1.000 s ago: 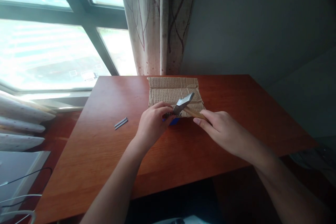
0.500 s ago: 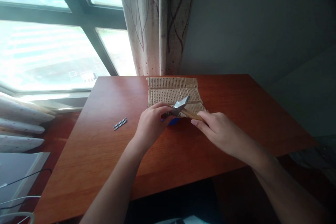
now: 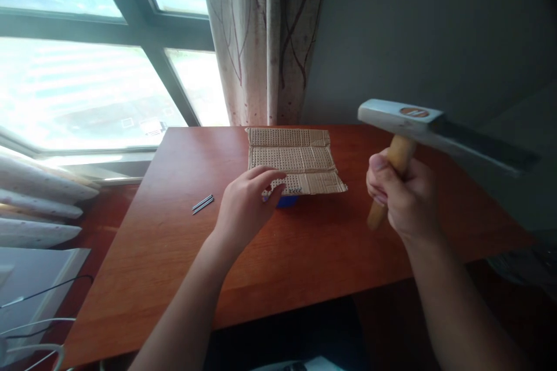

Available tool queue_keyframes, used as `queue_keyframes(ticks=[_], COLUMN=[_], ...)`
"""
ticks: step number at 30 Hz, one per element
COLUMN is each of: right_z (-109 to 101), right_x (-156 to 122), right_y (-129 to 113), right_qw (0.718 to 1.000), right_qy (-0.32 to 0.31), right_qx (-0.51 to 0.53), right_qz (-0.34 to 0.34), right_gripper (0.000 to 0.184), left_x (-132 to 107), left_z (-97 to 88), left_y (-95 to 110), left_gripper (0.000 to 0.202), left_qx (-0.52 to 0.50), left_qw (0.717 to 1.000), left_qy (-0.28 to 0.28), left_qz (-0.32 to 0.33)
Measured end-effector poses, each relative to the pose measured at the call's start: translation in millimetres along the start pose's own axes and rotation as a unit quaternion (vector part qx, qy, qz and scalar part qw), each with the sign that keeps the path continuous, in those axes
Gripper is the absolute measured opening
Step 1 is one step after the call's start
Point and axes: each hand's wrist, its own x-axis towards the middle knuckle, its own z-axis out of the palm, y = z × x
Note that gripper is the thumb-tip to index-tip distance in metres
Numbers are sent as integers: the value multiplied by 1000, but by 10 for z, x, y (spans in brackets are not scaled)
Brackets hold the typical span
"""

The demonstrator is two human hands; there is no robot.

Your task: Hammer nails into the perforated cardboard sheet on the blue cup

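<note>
My right hand is wrapped round the wooden handle of a hammer, held raised to the right. Its metal head is uppermost, with the far right end blurred. A creased, brown cardboard sheet, pierced with rows of small holes, lies in front of me. My left hand hovers at its near left corner, thumb and index finger curved with a gap between their tips. Small dark nail-like bits show along the near edge. Under that edge, a blue object is mostly hidden.
Several loose nails lie on the reddish-brown wooden table, left of my left hand. Behind the table hang patterned curtains by a bright window. Cables run at the lower left.
My right hand has lifted the hammer from the cardboard's near edge, up and to the right. The left hand's thumb and fingers have parted slightly, while the cardboard stays in place.
</note>
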Motion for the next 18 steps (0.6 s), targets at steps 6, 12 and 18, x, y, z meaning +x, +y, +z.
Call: queue_keyframes(ticks=[6,12,18], right_z=[54,50,27], right_x=[67,20,15], right_y=[205,330,373], right_qw=[993,990,987], right_qy=[77,114,132], right_qx=[93,79,82], right_qz=[-12,-24,-42], right_gripper=[49,52,53], left_x=[-153,-388,-530], left_z=[-353,-540,-594], left_y=[-271,-584,-634], left_gripper=[20,25,28], left_qx=[68,231,315], left_qw=[993,957,927], left_qy=[70,-14,-76], left_qz=[-72,-175,-191])
